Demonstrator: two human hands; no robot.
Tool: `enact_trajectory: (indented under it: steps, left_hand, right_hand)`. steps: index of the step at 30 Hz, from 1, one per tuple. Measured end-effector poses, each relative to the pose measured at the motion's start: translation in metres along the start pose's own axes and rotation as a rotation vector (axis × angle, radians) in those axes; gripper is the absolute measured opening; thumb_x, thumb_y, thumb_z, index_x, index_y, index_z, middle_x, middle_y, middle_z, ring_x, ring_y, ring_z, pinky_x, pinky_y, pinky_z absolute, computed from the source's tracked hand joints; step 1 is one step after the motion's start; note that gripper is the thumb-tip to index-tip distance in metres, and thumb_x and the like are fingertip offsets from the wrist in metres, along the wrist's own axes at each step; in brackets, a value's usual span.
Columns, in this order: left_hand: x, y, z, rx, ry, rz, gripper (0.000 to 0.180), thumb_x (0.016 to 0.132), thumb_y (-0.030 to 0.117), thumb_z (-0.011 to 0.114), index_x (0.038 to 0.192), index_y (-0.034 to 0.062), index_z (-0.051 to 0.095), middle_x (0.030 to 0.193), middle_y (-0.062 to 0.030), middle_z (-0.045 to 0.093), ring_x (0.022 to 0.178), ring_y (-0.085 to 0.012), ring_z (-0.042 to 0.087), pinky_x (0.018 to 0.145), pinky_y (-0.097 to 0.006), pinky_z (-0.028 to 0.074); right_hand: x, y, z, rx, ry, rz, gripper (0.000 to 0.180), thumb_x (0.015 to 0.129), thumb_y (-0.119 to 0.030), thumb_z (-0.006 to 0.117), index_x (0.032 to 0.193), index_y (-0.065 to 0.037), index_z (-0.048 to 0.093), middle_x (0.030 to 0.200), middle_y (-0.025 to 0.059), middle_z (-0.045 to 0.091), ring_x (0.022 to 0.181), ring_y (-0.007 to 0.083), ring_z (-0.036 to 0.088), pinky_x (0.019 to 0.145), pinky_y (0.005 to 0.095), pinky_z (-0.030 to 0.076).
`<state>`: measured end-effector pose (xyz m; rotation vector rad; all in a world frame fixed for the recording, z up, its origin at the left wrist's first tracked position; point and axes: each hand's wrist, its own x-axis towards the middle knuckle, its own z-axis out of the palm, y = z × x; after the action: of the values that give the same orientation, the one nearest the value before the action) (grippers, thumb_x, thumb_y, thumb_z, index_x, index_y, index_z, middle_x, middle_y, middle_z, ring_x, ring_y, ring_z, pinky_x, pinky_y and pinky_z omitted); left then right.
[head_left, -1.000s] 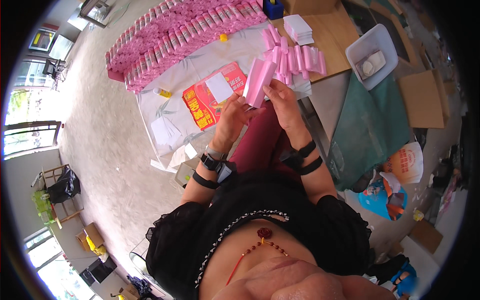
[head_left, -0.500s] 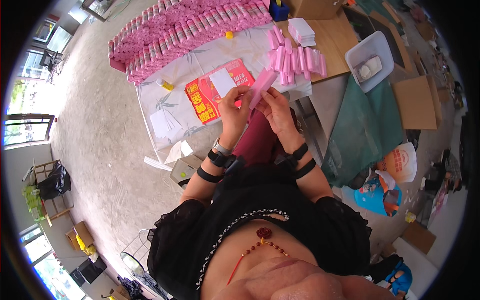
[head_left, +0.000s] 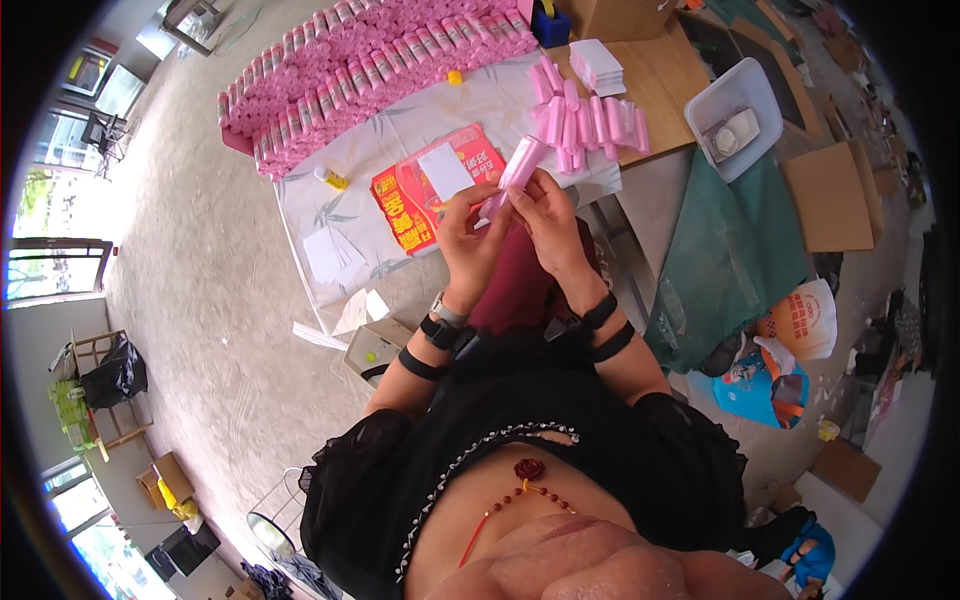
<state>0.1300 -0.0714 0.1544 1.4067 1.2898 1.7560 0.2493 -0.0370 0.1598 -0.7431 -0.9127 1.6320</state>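
A pink plastic-film roll is held tilted above the near edge of the table, its far end pointing up and right. My left hand pinches its lower end with closed fingers. My right hand grips it from the other side, thumb and fingers closed on it. Just left of the hands lies a red and yellow printed sheet with a white paper slip on top. Beyond my right hand lies a loose pile of similar pink rolls.
Many labelled pink rolls stand stacked at the back left. A small yellow-capped bottle and white slips lie on the left. A stack of white cards, a white plastic bin and a cardboard box are at right.
The pink roll has turned slightly in my fingers and its film catches more light. My right hand has shifted slightly left along it. The view has moved a little.
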Motion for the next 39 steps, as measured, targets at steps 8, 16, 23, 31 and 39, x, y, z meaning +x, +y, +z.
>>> enact_trajectory:
  steps: [8,16,23,31,39]
  left_hand:
    - [0.000,0.011,-0.009,-0.299,-0.075,-0.312,0.039,0.088,0.000,0.076,0.123,-0.0012,0.057,0.119,-0.0122,0.067,0.107,-0.0211,0.067,0.090,-0.034,0.057]
    - [0.075,0.035,-0.025,0.917,-0.597,0.585,0.061,0.077,0.018,0.079,0.129,0.0010,0.053,0.122,-0.0178,0.061,0.119,-0.0402,0.055,0.104,-0.050,0.044]
    - [0.089,-0.048,-0.030,0.592,-1.159,-0.033,0.029,0.079,0.027,0.073,0.089,0.0004,0.065,0.090,-0.0257,0.069,0.091,-0.0456,0.066,0.077,-0.051,0.052]
    - [0.067,-0.051,-0.025,0.718,-1.038,0.135,0.031,0.084,0.023,0.071,0.101,0.0000,0.058,0.080,-0.0230,0.068,0.083,-0.0434,0.069,0.073,-0.053,0.054]
    - [0.051,-0.038,-0.023,0.929,-0.956,0.221,0.022,0.086,0.021,0.069,0.094,0.0016,0.063,0.075,-0.0220,0.069,0.069,-0.0400,0.070,0.061,-0.048,0.056]
  right_hand:
    - [0.010,-0.014,-0.021,-0.426,-0.128,-0.115,0.033,0.102,-0.013,0.063,0.131,0.000,0.053,0.121,0.0093,0.066,0.111,0.0130,0.062,0.092,0.0304,0.052]
    - [0.027,-0.032,-0.033,-1.671,-0.527,-0.771,0.029,0.081,-0.008,0.063,0.109,0.000,0.063,0.100,0.0163,0.061,0.091,0.0325,0.063,0.078,0.0424,0.053]
    - [0.015,-0.007,-0.019,-2.037,-0.578,-0.823,0.020,0.087,-0.017,0.060,0.100,-0.002,0.064,0.094,0.0119,0.063,0.085,0.0238,0.065,0.076,0.0377,0.053]
    - [0.026,0.002,-0.035,-1.920,-0.580,-0.554,0.017,0.089,-0.011,0.059,0.099,0.003,0.062,0.090,0.0188,0.068,0.079,0.0330,0.071,0.071,0.0429,0.057]
    - [0.034,0.003,-0.044,-1.788,-0.725,-0.386,0.022,0.091,-0.023,0.064,0.093,-0.001,0.064,0.080,0.0174,0.071,0.076,0.0343,0.073,0.066,0.0455,0.057]
